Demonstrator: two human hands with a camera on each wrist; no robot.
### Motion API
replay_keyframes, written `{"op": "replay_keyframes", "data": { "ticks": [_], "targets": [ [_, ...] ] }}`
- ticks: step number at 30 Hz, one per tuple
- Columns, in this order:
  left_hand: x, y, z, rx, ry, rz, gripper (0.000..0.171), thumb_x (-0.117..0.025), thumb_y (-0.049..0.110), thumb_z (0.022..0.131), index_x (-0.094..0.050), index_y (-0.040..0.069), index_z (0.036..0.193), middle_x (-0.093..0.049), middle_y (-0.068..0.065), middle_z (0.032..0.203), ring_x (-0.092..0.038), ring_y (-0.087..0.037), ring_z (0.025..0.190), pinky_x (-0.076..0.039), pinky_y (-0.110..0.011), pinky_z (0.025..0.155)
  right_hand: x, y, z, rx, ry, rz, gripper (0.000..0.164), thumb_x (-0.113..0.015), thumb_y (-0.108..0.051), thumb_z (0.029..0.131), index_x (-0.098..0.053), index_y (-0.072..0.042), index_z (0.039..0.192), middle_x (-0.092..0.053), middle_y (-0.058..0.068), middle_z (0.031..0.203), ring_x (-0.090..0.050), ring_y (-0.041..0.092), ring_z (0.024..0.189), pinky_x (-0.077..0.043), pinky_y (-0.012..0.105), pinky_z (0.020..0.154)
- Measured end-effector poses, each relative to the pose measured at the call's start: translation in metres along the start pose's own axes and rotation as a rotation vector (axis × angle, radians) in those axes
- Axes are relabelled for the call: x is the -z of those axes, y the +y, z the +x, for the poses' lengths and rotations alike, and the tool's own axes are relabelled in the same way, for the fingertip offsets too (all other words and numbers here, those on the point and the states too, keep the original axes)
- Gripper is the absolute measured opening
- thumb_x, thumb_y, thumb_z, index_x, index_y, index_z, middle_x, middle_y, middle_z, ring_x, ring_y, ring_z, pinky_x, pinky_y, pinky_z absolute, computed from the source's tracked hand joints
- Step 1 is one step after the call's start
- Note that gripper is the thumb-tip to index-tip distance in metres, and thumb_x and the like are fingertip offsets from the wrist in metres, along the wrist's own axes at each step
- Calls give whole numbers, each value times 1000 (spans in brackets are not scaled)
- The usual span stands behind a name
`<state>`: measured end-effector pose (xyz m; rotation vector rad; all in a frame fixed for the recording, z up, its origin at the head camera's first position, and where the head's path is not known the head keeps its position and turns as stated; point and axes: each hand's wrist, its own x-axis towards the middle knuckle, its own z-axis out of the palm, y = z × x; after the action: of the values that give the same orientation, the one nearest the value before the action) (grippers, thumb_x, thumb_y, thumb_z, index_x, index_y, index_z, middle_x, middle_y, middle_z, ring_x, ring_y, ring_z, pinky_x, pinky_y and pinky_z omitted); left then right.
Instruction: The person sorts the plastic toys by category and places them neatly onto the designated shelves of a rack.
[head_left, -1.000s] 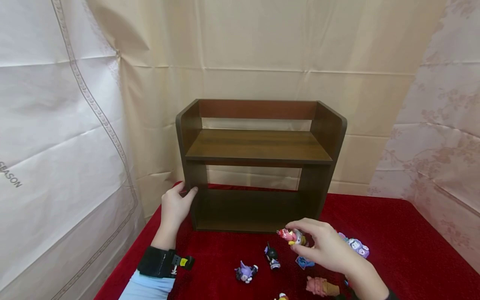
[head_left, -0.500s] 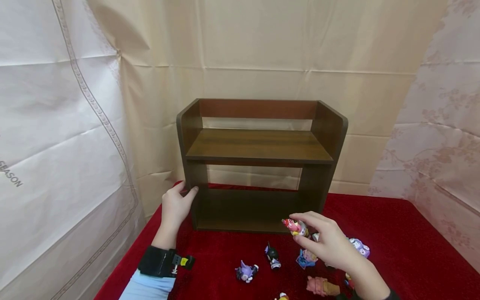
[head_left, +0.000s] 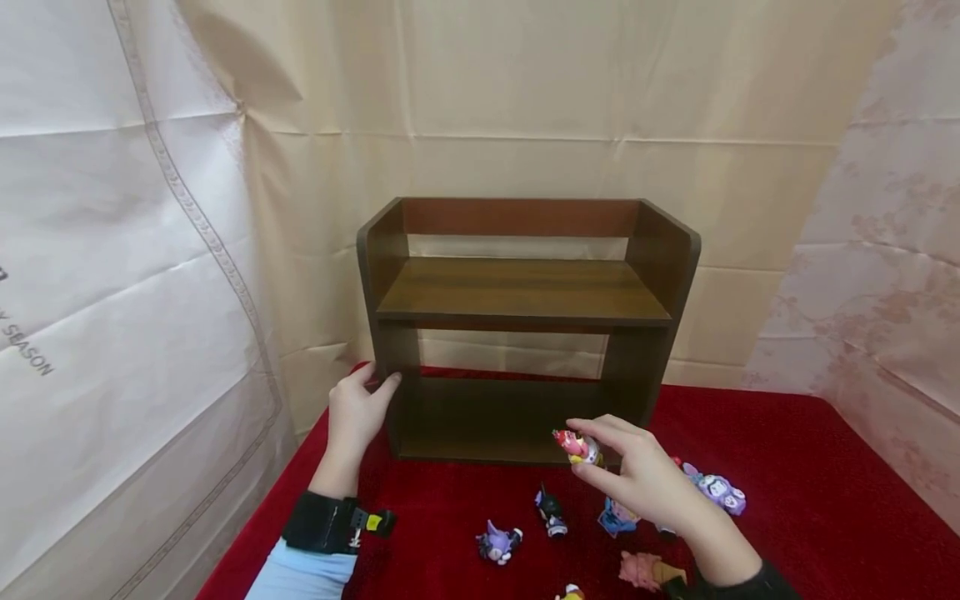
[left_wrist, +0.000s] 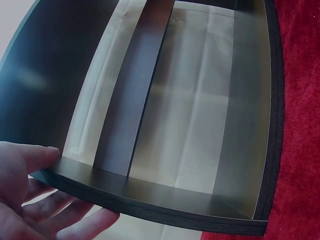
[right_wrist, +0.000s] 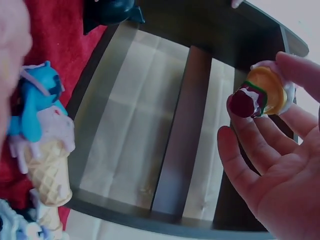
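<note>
My left hand [head_left: 360, 406] holds the left side panel of a dark brown two-tier shelf [head_left: 525, 287]. In the left wrist view its thumb [left_wrist: 37, 156] lies on the inner side and the fingers lie outside. My right hand [head_left: 636, 467] pinches a small figurine [head_left: 577, 447], pink, white and yellow with a red top, between thumb and fingers. It is held in front of the shelf's lower front edge, toward the right. The right wrist view shows the held figurine [right_wrist: 270, 90] from its underside, with a dark red round base.
Several figurines lie on the red cloth [head_left: 780, 475]: a purple one [head_left: 498, 543], a black one [head_left: 551, 510], a blue one [head_left: 617, 517], an ice-cream-cone one [head_left: 651, 572] and a lilac one [head_left: 717, 492]. A beige curtain [head_left: 525, 83] hangs behind the shelf.
My right hand has lifted the figurine a little and brought it slightly left, closer to the shelf. My left hand stays on the side panel. The view has shifted slightly.
</note>
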<state>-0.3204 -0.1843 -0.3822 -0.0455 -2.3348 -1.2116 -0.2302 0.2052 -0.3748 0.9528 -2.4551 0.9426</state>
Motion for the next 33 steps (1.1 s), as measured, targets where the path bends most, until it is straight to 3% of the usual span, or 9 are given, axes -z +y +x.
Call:
{"op": "replay_keyframes", "data": {
  "ticks": [8, 14, 17, 24, 33],
  "targets": [
    [-3, 4, 0, 7, -14, -12, 45, -65, 32, 91, -60, 7, 128, -65, -14, 115, -62, -26, 96, -57, -42, 73, 4, -1, 28, 26, -22, -23, 42, -73, -29, 85, -59, -23, 124, -57, -12, 116, -54, 7, 97, -56, 33, 74],
    [-6, 6, 1, 13, -19, -13, 45, -65, 31, 91, -60, 7, 129, -65, -14, 116, -62, -26, 96, -56, -43, 74, 4, -2, 51, -12, -38, -6, 39, -75, -32, 83, -61, -25, 119, -60, -13, 111, -54, 7, 87, -52, 28, 63],
    [-6, 6, 0, 13, -13, -9, 45, -65, 31, 91, -60, 6, 129, -64, -15, 116, -62, -27, 97, -56, -44, 75, 2, -3, 62, -19, -67, 18, 36, -76, -31, 83, -63, -24, 116, -62, -12, 104, -56, 7, 83, -52, 29, 65],
    [-6, 7, 1, 13, -13, -1, 46, -64, 31, 92, -59, 5, 130, -63, -17, 118, -61, -28, 98, -56, -45, 75, -9, -5, 85, -67, -130, 90, 34, -80, -29, 79, -60, -22, 105, -62, -9, 85, -56, 8, 73, -52, 30, 61],
    [-6, 4, 2, 16, 5, 11, 45, -64, 31, 92, -60, 5, 128, -64, -16, 117, -62, -28, 97, -56, -44, 74, -33, 8, 108, -105, -141, 128, 42, -80, -25, 77, -59, -15, 111, -64, -5, 93, -60, 9, 68, -52, 32, 58]
  ]
}}
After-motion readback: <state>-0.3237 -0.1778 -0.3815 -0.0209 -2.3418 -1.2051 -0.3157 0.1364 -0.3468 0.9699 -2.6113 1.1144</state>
